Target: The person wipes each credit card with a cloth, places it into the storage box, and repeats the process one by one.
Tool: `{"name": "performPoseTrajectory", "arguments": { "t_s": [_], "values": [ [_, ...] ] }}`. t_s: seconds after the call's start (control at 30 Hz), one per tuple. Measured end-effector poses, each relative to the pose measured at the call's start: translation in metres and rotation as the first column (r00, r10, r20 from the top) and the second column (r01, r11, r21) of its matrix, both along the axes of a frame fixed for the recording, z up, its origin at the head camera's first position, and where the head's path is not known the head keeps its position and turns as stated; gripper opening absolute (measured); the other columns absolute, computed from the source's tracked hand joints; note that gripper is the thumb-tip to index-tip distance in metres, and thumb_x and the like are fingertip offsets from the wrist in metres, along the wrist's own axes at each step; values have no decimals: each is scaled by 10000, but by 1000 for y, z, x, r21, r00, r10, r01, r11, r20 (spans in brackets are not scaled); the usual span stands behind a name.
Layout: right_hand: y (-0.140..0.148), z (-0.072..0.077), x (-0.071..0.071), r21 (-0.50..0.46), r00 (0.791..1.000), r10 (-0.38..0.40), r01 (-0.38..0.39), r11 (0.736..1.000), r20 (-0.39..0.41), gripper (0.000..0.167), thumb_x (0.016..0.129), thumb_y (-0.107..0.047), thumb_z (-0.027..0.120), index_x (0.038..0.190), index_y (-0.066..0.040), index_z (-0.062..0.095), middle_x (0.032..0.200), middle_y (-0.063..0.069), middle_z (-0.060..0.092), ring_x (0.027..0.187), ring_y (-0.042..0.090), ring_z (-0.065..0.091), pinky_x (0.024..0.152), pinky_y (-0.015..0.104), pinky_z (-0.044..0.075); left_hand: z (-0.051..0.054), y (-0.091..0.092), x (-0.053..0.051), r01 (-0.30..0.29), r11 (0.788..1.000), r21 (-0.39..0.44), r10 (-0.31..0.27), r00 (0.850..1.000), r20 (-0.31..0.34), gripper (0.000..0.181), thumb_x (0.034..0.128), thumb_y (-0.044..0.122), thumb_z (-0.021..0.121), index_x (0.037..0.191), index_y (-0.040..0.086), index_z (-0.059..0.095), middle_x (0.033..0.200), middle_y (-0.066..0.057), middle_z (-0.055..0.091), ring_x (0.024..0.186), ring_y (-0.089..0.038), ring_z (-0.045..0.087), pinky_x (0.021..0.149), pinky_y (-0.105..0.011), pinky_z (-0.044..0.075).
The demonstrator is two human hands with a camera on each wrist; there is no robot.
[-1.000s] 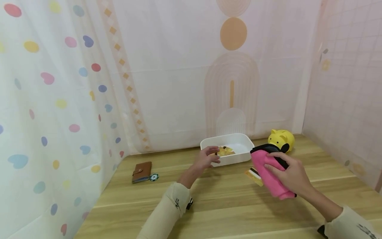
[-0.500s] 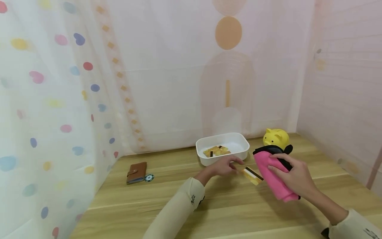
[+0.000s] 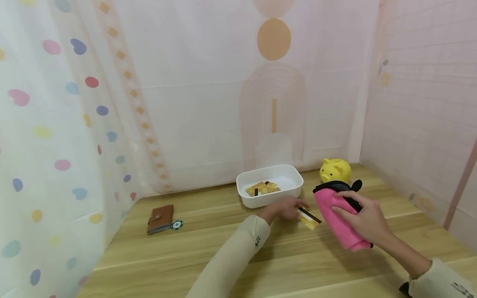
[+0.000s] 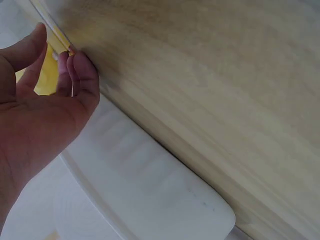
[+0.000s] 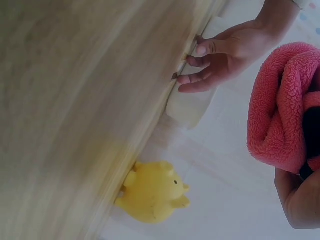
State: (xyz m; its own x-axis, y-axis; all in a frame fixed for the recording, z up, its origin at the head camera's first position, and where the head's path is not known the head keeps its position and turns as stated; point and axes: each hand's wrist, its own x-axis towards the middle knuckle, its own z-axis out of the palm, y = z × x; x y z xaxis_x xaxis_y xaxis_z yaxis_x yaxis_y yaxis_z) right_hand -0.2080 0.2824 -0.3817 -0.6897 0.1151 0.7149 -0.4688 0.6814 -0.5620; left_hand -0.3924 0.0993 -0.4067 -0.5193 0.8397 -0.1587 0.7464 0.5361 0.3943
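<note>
My left hand is low over the table at the left end of a gold bank card with a black stripe. In the left wrist view the card shows as a thin edge between the thumb and the curled fingertips of that hand, which appear to pinch it. On the right, my right hand grips a folded pink fleecy cloth item with black trim, held above the table. A white tub holding several gold cards stands just behind my left hand.
A yellow piggy bank stands at the back right, behind the pink item. At the left lie a brown leather card wallet and a green-and-white poker chip. White patterned curtains hang around the wooden table.
My left hand has moved right and down from beside the tub to the card on the table. My right hand keeps holding the pink item. The head view has turned slightly right.
</note>
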Motion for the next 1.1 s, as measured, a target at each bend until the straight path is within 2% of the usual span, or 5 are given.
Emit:
{"name": "performPoseTrajectory", "arguments": {
  "t_s": [0.4, 0.53, 0.63, 0.97, 1.1],
  "values": [
    [-2, -1, -5, 13, 1000, 10, -10, 1000, 12, 315, 781, -22, 823, 1063, -102, 708, 920, 150, 732, 384, -42, 347, 332, 194, 323, -6, -6, 3, -155, 987, -32, 152, 984, -94, 397, 832, 244, 819, 1150, 63, 664, 1098, -36, 682, 1007, -119, 613, 864, -173, 463],
    [-4, -2, -7, 19, 1000, 13, -13, 1000, 23, 309, 782, -31, 825, 1061, -95, 709, 938, 154, 734, 416, 1, 401, 351, 199, 341, -8, -12, 5, -162, 986, -38, 156, 981, -116, 370, 788, 328, 854, 974, 77, 654, 839, 36, 597, 755, -72, 512, 676, -165, 427],
    [-5, -2, -8, 11, 999, 23, -23, 1000, 33, 302, 791, -40, 822, 1064, -98, 707, 949, 155, 734, 426, 23, 428, 354, 202, 352, -8, -16, 8, -147, 989, -17, 145, 985, -91, 392, 776, 319, 866, 968, 88, 613, 843, 34, 549, 758, -72, 471, 678, -172, 413],
    [-25, -1, 0, -97, 986, 107, -95, 991, 132, 305, 828, -108, 809, 1106, -136, 686, 949, 169, 712, 378, 48, 498, 339, 242, 418, -9, -39, 25, -171, 965, 196, 148, 981, 128, 378, 784, 157, 856, 1109, 123, 664, 1021, 2, 652, 899, -70, 574, 751, -196, 484],
    [-35, 0, 2, -141, 970, 161, -136, 981, 184, 294, 848, -156, 799, 1115, -164, 678, 1001, 160, 700, 403, 94, 545, 361, 288, 463, -5, -54, 34, -268, 893, 362, 145, 932, 332, 407, 804, 94, 824, 1187, 82, 685, 995, -26, 667, 793, -86, 663, 563, -240, 510]
  ]
}}
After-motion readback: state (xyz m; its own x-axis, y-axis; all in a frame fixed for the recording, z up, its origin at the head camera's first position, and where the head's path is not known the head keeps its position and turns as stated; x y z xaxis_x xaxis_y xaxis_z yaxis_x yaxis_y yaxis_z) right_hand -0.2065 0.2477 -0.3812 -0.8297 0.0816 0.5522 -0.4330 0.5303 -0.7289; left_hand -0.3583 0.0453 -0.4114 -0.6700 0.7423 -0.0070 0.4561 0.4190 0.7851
